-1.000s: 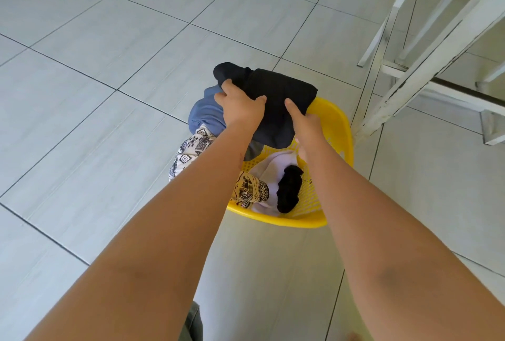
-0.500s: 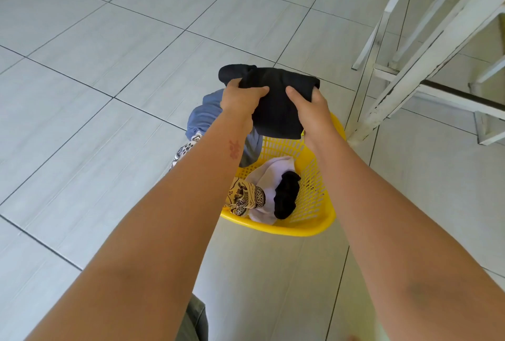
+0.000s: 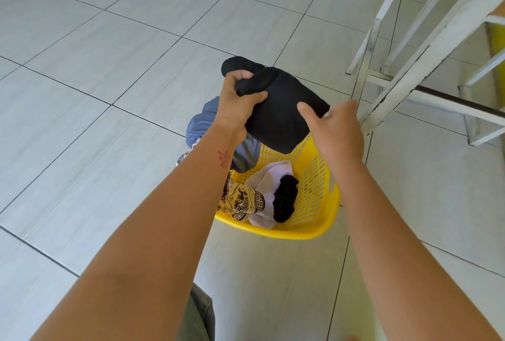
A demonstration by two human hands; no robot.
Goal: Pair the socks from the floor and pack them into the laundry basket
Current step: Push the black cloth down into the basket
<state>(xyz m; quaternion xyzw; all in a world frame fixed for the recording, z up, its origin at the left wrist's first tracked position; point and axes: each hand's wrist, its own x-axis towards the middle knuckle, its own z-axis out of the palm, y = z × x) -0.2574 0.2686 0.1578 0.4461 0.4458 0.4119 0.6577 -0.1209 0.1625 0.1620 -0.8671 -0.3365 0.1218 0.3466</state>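
Nearest, two bare forearms reach forward over a pale tiled floor (image 3: pixel 109 73), with a bit of grey-green cloth (image 3: pixel 200 316) at the bottom edge between them.

Past the arms sits a yellow basket (image 3: pixel 322 220) with slotted walls. Inside it lie a patterned cream-and-black sock bundle (image 3: pixel 240 200) on the left, a white sock (image 3: pixel 269 179) in the middle and a small black sock bundle (image 3: pixel 285 201) resting on the white one.

Above the basket's far rim, both hands hold a folded black sock pair (image 3: pixel 278 114) in the air. The left hand (image 3: pixel 237 103) is closed tight on its left end — thumb across the near face, fingers bunching the fabric. The right hand (image 3: pixel 336 127) is looser: its thumb presses on the black cloth's near face, while the fingers curl behind the right edge, mostly hidden, so how firmly it grips cannot be told.

Under the left wrist, on the floor just left of the basket, lie a blue-grey garment (image 3: pixel 205 122) and a patterned piece (image 3: pixel 181 160), mostly covered by the arm.

Far right stand white painted legs and rails of furniture (image 3: pixel 426 48).
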